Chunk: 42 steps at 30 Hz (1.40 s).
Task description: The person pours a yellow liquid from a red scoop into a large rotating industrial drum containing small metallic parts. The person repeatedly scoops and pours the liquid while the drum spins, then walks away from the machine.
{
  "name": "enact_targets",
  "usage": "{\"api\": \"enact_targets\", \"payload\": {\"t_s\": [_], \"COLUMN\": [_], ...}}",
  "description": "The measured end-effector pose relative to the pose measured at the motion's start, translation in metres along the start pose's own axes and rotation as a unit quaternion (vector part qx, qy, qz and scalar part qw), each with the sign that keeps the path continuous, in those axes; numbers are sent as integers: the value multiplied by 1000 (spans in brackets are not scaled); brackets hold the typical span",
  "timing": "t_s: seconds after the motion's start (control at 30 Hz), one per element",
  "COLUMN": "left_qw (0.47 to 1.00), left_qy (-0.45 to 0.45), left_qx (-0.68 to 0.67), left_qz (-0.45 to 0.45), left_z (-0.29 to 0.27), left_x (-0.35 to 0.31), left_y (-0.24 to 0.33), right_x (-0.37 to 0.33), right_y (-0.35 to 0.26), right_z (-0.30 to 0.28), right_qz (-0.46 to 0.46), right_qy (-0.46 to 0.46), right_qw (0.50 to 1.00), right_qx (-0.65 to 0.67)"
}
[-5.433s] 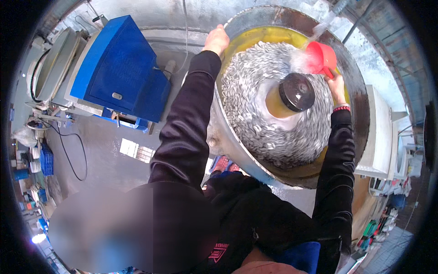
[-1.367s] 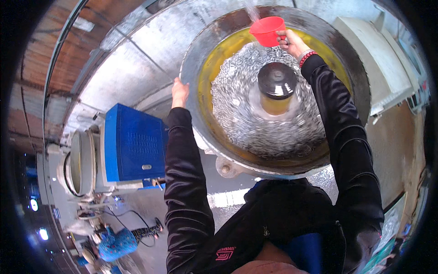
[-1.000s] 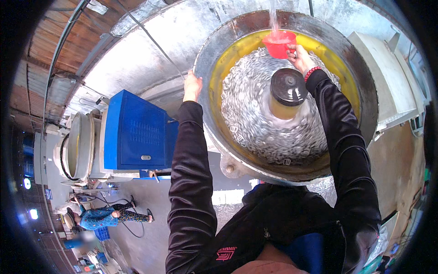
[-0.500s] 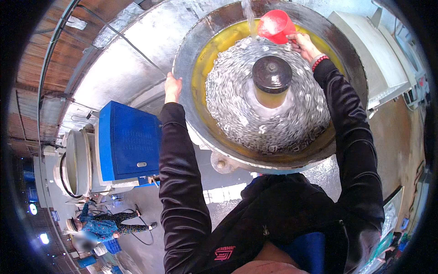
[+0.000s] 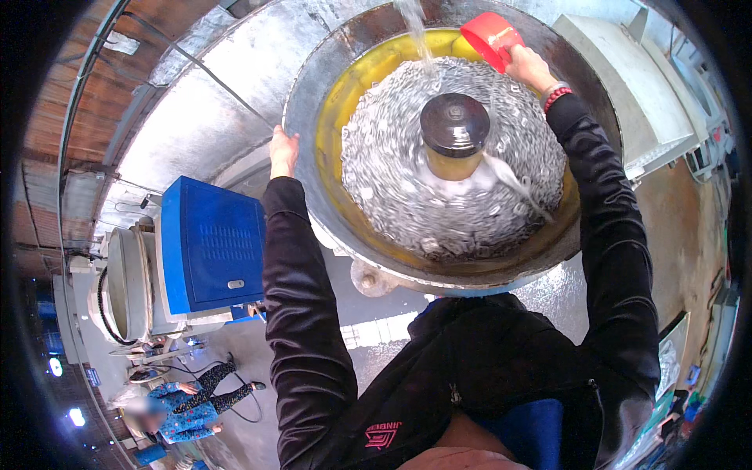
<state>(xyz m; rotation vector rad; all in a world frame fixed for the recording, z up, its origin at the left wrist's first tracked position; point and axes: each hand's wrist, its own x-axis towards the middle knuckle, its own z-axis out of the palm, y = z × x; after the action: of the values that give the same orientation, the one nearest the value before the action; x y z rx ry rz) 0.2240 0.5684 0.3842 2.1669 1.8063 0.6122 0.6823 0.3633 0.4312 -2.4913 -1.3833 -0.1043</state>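
Note:
Both my hands are at a large round metal tub (image 5: pixel 304 90) with a yellow inner lining. Inside lies a blurred, ring-shaped mass of small silvery metal parts (image 5: pixel 376 188) around a dark-capped central post (image 5: pixel 455 125). My right hand (image 5: pixel 529 67) grips a red plastic dipper (image 5: pixel 492 39), tilted on its side over the far right of the tub. A white, foamy streak of liquid (image 5: pixel 517 186) runs across the parts right of the post. My left hand (image 5: pixel 283 152) is closed on the tub's left rim, its fingertips partly hidden.
Water (image 5: pixel 415 35) pours into the tub from the far edge. A blue cabinet (image 5: pixel 211 243) and a round machine (image 5: pixel 121 286) stand at left. Beyond them is a co-worker (image 5: pixel 188 407) near a hose. A pale metal chute (image 5: pixel 634 90) adjoins the tub's right side.
The red dipper has tipped from nearly level, with whitish contents showing, onto its side. A white streak has appeared across the parts. My left hand stays on the rim; the co-worker has shifted posture.

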Motion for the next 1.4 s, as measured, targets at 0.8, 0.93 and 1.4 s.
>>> {"api": "enact_targets", "payload": {"t_s": [0.8, 0.93, 1.4], "left_qw": [1000, 997, 999], "left_qy": [-12, -34, -13], "left_qx": [-27, -57, -46], "left_qz": [4, -29, 13], "left_z": [4, 3, 2], "left_x": [1, 1, 0], "left_y": [-3, -3, -4], "right_x": [41, 37, 6], "right_y": [-61, -43, -18], "right_z": [55, 40, 5], "right_qz": [208, 142, -66], "right_qy": [-160, -147, -86], "right_qw": [493, 615, 992], "right_qx": [830, 762, -58]}}
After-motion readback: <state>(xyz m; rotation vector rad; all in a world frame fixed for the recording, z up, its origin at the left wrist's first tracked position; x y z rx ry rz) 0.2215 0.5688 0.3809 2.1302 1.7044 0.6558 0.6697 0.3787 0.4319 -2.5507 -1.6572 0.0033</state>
